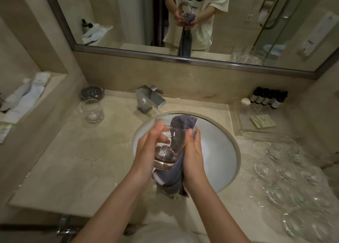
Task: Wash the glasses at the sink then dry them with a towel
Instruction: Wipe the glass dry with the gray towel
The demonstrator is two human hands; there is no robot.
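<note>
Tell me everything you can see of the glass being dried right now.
The glass is clear, stemless and round-bodied with a thick base. It is held tilted over the sink, mouth pointing away. The left hand grips its side; the right hand presses the grey-blue towel, which is stuffed into it and hangs below.

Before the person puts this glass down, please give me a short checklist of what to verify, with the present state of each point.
1. Left hand holds the glass firmly: ok.
2. Right hand grips the grey towel, part of it pushed inside the glass: ok.
3. Glass is held above the sink, not over the floor: ok.
4. Glass is fully dry inside: cannot tell.
5. Free counter beside the lone glass on the left: ok.
6. Tap is off, no water running: ok.
</note>
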